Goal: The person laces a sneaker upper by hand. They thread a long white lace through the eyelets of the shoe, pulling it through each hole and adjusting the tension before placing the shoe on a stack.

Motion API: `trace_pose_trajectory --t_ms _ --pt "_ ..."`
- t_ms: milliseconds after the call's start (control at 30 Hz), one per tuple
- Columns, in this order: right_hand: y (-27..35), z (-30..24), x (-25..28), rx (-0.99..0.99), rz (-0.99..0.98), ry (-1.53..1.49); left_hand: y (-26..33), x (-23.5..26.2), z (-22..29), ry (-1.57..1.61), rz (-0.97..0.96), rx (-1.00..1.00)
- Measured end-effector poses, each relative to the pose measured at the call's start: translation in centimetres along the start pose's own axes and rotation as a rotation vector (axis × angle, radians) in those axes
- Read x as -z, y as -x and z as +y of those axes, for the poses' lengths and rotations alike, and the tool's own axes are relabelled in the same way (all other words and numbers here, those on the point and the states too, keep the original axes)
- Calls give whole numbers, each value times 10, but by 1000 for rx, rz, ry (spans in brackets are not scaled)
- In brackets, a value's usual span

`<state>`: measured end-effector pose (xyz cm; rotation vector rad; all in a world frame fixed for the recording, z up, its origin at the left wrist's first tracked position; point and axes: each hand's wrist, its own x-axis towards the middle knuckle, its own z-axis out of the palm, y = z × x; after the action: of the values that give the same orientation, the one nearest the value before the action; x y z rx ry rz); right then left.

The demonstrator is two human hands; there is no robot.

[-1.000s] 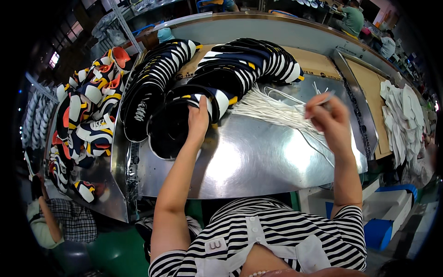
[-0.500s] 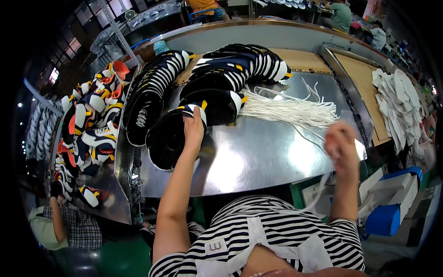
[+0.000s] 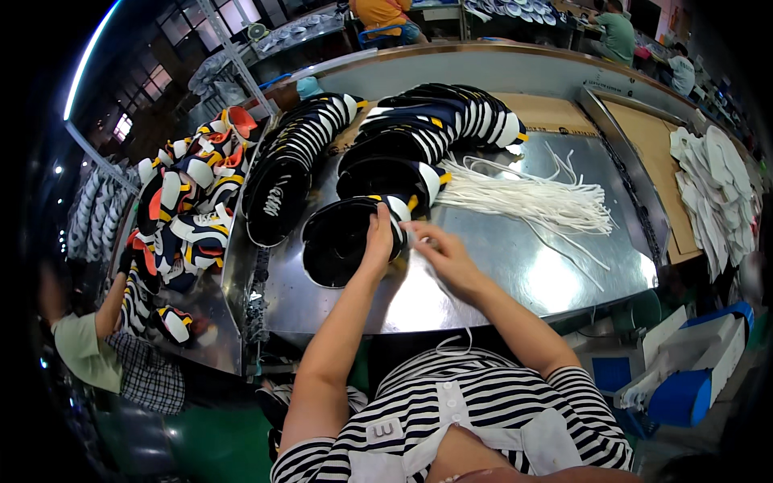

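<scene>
From the head view, I have the left grip (image 3: pixel 378 240) closed on the edge of a dark shoe upper (image 3: pixel 336 241) at its nine o'clock, on the metal table (image 3: pixel 572 294). The right grip (image 3: pixel 445 256), just beside it, pinches a white lace (image 3: pixel 441 287); a lace bundle (image 3: pixel 539 200) lies toward two o'clock, nested uppers (image 3: pixel 463 121) toward twelve

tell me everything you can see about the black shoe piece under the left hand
The shoe piece looks like an unsoled upper: a wide, black, fabric-like inside, with white panels and a yellow tab at one end. It lies open side up on the shiny metal tabletop, at the near end of a row. The left hand grips its right end; the right hand is close by, contact unclear.
</scene>
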<state>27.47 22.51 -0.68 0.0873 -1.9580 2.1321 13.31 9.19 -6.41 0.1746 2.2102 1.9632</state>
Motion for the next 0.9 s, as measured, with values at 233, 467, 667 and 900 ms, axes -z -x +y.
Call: trace_pose_trajectory --t_ms 233,467,667,900 --pt "-48 44 -16 127 91 264 26 14 27 -140 -14 -122" --pt "-64 20 19 -90 121 -175 158 74 123 547 -48 -2" --pt "16 -56 117 -45 375 -264 145 103 38 862 -595 368" --pt "113 -70 77 -503 215 -156 145 94 33 154 -158 84"
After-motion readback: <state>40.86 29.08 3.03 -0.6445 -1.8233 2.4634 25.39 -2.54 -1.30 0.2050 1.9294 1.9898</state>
